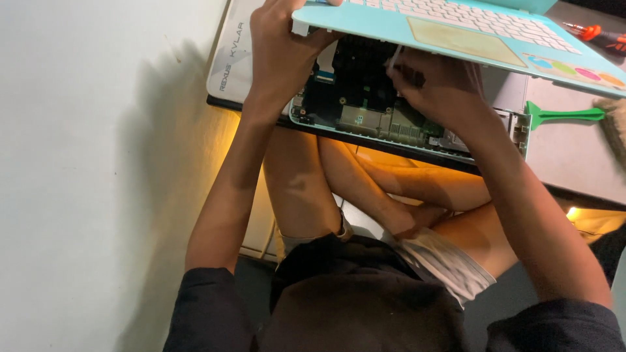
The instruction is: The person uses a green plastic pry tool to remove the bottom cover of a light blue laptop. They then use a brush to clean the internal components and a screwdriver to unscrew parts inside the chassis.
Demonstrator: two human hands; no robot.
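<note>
A light blue laptop lies opened up on a low table. My left hand (282, 45) grips the near left corner of its keyboard cover (456, 32) and holds it lifted and tilted. Beneath it the laptop base (365, 114) shows a dark circuit board and metal parts. My right hand (433, 81) reaches under the lifted cover into the base, fingers curled; what they touch is hidden.
A green plastic pry tool (564, 115) lies on the grey table top (574, 156) right of the laptop. An orange-handled screwdriver (596, 32) sits at the far right. A white mat (231, 58) lies under the laptop's left side. My crossed legs are under the table; a white wall stands left.
</note>
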